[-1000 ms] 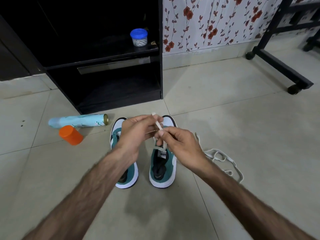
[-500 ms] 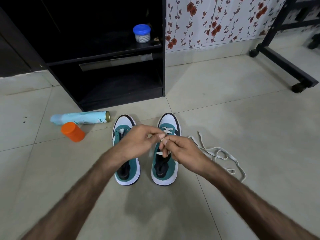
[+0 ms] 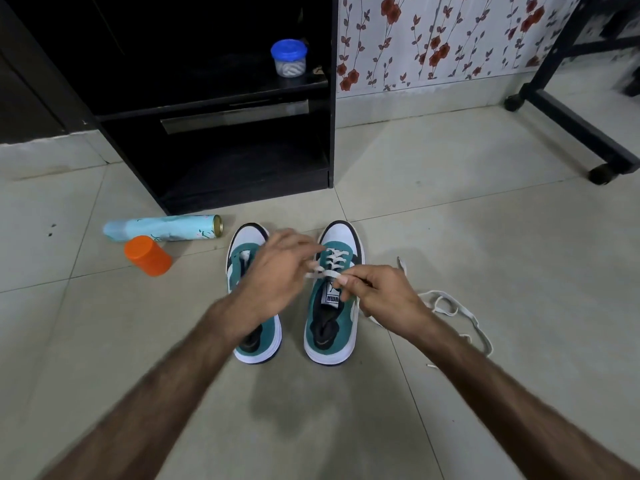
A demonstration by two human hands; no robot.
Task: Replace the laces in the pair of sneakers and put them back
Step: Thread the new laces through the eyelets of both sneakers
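Observation:
Two teal and white sneakers stand side by side on the tiled floor, toes pointing away. The right sneaker (image 3: 334,317) has a white lace (image 3: 332,263) crossed through its front eyelets. My right hand (image 3: 384,297) pinches a stretch of that lace just above the tongue. My left hand (image 3: 277,271) hovers over the left sneaker (image 3: 258,344) and grips the lace's other end, fingers blurred. A second loose white lace (image 3: 450,308) lies in loops on the floor to the right of the shoes.
A black open cabinet (image 3: 221,109) stands behind the shoes, with a blue-lidded jar (image 3: 289,58) on its shelf. A pale blue spray can (image 3: 162,228) and an orange cap (image 3: 148,255) lie at left. A black wheeled frame (image 3: 568,116) runs along the right.
Both hands dropped from chest height down onto the right sneaker. The lace end held upright earlier now stretches flat between the two hands across the shoe.

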